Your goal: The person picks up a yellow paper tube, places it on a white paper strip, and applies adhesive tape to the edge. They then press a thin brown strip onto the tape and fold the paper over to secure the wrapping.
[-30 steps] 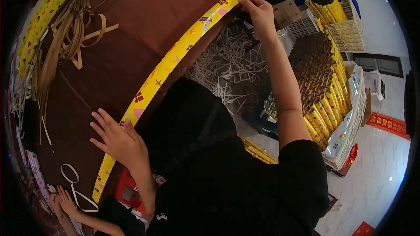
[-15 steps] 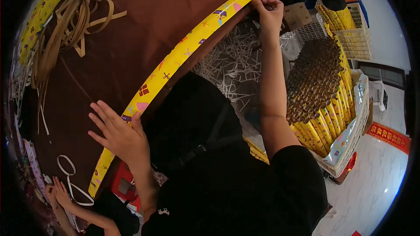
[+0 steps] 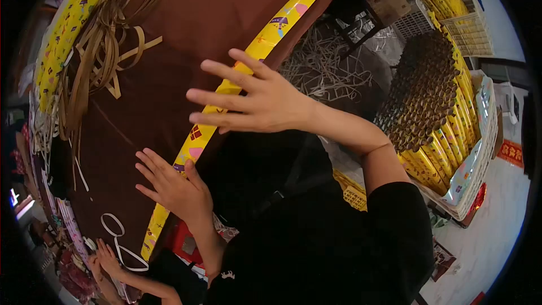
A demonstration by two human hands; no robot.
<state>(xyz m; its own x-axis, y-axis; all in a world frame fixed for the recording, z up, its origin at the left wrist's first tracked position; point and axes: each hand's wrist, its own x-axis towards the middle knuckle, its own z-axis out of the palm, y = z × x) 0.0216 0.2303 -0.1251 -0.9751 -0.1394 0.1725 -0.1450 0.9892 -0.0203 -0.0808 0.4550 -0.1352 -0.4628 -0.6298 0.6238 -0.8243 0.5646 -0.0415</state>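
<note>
A long, narrow roll of yellow patterned wrapping paper [image 3: 285, 16] lies slantwise along the edge of the brown-covered table [image 3: 226, 0]. A bit of brown core or strip sticks out of its far end. My left hand [image 3: 179, 187] rests flat over the lower part of the roll, fingers apart and thumb along its near side. Over the middle of the roll is my right hand [image 3: 262, 97], palm down with its fingers spread, hiding part of the paper.
Brown paper strips [image 3: 93, 62] lie in a tangle beside yellow sheets [image 3: 62, 34] at the left. A crate [image 3: 480, 175] at the right holds many upright yellow rolls [image 3: 435, 158]. Another person's hands [image 3: 107, 257] work at lower left near a white looped strip [image 3: 132, 260]. Shredded strips [image 3: 322, 68] cover the floor.
My right hand has left the far end of the roll, come down to its middle and spread its fingers. My left hand stays on the lower part. The view has shifted slightly.
</note>
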